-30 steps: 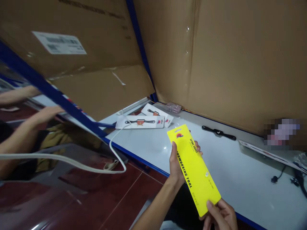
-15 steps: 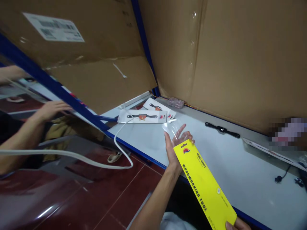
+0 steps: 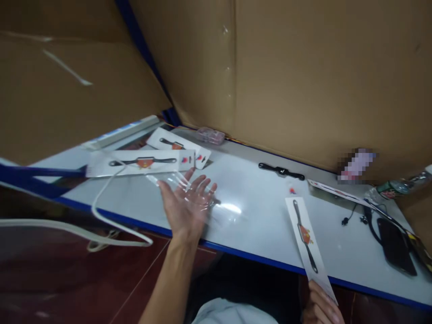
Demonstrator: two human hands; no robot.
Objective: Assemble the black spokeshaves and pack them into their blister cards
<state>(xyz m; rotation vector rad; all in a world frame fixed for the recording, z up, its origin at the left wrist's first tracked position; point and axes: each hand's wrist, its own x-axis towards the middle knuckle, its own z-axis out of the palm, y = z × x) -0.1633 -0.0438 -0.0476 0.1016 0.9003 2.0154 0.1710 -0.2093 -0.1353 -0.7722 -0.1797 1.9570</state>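
My left hand [image 3: 189, 207] is palm up over the table with its fingers spread, and a clear plastic sleeve [image 3: 219, 211] lies across the palm and fingers. In my right hand [image 3: 322, 306], at the lower right, the lower end of a long white card [image 3: 300, 229] is gripped; it pictures a black spokeshave with an orange middle. Two similar printed packages, a front one [image 3: 135, 164] and one behind it [image 3: 168, 139], overlap beyond my left hand. A black spokeshave [image 3: 281, 171] lies near the back of the table.
Cardboard walls [image 3: 286, 81] enclose the white table [image 3: 249, 243]. Along its back are a small clear box [image 3: 211, 135] and another long card [image 3: 340, 193]. A black phone-like device [image 3: 396, 247], cables and a bottle [image 3: 398, 186] are at the right. A white cable [image 3: 97, 225] loops at the left.
The view has shifted right. My right hand has moved away from my left, and its card, earlier yellow side up, now shows its white pictured side. The clear sleeve stays at my left hand.
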